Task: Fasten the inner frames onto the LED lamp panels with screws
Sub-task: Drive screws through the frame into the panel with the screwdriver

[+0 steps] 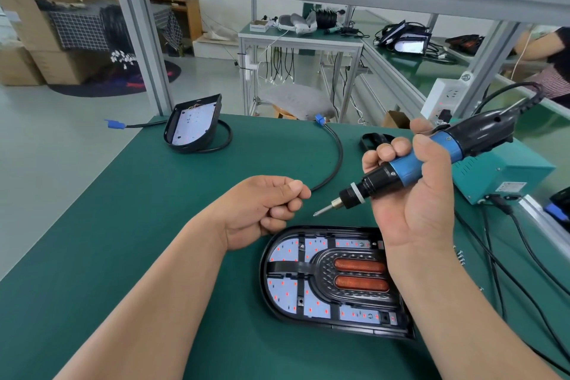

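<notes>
While your right hand (413,194) wraps firmly round one electric screwdriver (444,145), a blue and black barrel with a bare metal bit pointing down and left, your left hand (265,207) sits just beside that bit, fingers curled and thumb pressed to forefinger; whether anything is pinched there cannot be told. Directly under both hands lies one lamp panel (263,268), a rounded black shell holding a white board dotted red, and seated in it is one black ribbed inner frame (320,268) ringing two orange strips. A second lamp panel (191,126) stands tilted well beyond your left hand. Two black cables (336,151) end in blue plugs. A few small screws (461,257) lie just right of your right wrist on the green mat (154,225), near one teal metal box (505,176).
</notes>
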The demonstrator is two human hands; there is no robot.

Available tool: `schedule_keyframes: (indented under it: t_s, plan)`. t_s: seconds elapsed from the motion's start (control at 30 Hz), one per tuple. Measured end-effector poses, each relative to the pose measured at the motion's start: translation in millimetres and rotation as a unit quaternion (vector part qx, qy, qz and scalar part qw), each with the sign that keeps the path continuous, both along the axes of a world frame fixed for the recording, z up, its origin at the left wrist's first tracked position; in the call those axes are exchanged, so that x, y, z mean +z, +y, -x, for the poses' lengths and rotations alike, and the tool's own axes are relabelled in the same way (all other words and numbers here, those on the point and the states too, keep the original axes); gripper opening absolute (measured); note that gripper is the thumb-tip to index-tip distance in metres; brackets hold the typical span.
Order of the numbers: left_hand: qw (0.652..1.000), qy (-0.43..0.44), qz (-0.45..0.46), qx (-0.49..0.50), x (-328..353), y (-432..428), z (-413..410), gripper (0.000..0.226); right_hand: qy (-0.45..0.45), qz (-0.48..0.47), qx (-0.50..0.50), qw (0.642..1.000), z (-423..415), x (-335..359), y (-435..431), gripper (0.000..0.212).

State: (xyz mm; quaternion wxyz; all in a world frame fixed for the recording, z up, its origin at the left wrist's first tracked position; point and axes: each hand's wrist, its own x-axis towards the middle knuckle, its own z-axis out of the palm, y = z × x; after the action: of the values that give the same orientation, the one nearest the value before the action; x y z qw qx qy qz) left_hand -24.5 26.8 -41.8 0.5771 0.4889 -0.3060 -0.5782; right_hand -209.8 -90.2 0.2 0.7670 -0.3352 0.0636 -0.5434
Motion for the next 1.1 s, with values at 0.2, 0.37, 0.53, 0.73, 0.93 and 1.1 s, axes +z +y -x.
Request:
schedule_keyframes:
  t_s: [0.2, 0.37, 0.53, 0.73, 0.93, 1.1]
  plan:
    - [1.0, -0.014, 0.004, -0.001, -0.3, 0.9, -2.0, 0.016, -0.003, -0.012, -0.012, 1.0, -0.6, 2.3, 0.9, 0.014]
    - [1.0, -0.023, 0.004, -0.003, 0.8, 1.1, -1.9, 0.015, -0.003, -0.019, -0.016, 1.0, -0.3, 2.1, -0.1, 0.014]
    - [1.0, -0.026, 0.009, -0.013, -0.9, 0.7, -2.5, 0.008, -0.003, -0.024, -0.018, 1.0, -0.5, 1.0, -1.0, 0.013]
    - [0.999, -0.031, 0.016, -0.013, 1.3, 1.6, 0.0, 0.007, -0.004, -0.02, -0.014, 1.0, -0.7, -0.4, -1.4, 0.014]
    - [0.999, -0.04, -0.007, -0.013, 3.1, 1.8, 1.4, 0.016, -0.005, -0.022, -0.025, 0.999, 0.3, -3.2, -4.4, 0.016]
    - [0.999, -0.045, 0.005, -0.028, 1.4, 2.2, 0.0, 0.017, -0.006, -0.026, -0.033, 0.999, -0.6, -4.4, -7.2, 0.018]
